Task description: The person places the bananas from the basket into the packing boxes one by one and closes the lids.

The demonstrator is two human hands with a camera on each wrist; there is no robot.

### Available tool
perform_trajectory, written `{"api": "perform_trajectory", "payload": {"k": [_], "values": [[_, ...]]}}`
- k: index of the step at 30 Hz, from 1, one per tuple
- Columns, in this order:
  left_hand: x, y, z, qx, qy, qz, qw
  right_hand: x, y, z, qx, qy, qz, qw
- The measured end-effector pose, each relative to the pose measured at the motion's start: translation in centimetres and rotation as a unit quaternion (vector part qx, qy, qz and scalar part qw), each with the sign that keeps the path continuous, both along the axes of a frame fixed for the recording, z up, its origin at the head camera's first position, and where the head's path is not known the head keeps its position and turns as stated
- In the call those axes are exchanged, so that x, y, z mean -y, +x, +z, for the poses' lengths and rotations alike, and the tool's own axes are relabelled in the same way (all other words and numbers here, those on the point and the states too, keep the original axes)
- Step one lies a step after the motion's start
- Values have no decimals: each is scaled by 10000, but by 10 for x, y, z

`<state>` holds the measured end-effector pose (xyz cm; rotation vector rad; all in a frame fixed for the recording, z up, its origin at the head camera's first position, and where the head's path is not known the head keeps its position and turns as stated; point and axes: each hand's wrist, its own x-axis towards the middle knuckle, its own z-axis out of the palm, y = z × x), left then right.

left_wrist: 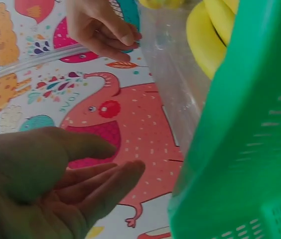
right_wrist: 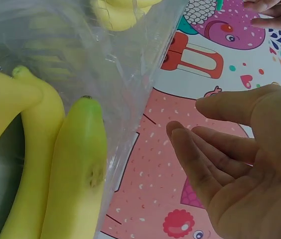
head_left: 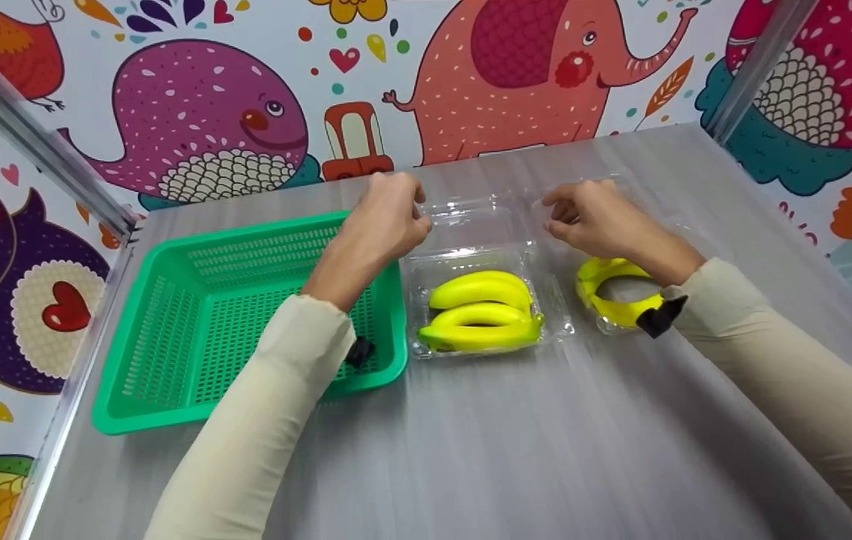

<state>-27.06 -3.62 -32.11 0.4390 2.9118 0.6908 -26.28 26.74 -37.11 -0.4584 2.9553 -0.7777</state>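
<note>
A clear plastic clamshell box [head_left: 463, 264] lies open in the middle of the table, with yellow bananas [head_left: 480, 289] in its near half. My left hand [head_left: 388, 214] hovers by its raised or folded-back lid, above the basket's far right corner. In the left wrist view the thumb and fingers stand apart, holding nothing. My right hand [head_left: 598, 214] is over a second clear box [head_left: 610, 327] on the right, which holds more bananas [head_left: 589, 281]. The right wrist view shows that hand's fingers relaxed, with a gap to the thumb. My right forearm partly hides this box.
A green perforated basket [head_left: 148, 337] stands on the left, close beside the middle box. Cartoon-printed walls [head_left: 366, 67] bound the grey table [head_left: 471, 450] at the back and left, with metal posts [head_left: 763, 67] at the corners.
</note>
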Motion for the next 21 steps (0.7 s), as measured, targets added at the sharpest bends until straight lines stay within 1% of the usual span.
{"api": "perform_trajectory", "payload": {"k": [3,5,9,12,16,18,21], "values": [[-6,-11,-9,-52,-210,-38,9998,2,-7,-4,86,-13,-53,9999],[-8,-16,-14,-90,-361,-50,9993,4,-12,-6,95,-6,-53,9999],[-5,-24,-22,-81,-572,-7,9983,7,-20,-10,180,-6,-88,9998],[-3,-31,-26,-125,-616,-94,9980,8,-24,-13,300,-31,-155,9994],[-4,-37,-32,-167,-643,-338,9972,9,-27,-17,428,-66,-240,9988],[-4,-39,-34,-125,-706,-365,9968,9,-27,-18,460,-81,-274,9985],[-5,-39,-37,-71,-858,-256,9960,9,-28,-20,520,-78,-340,9980]]}}
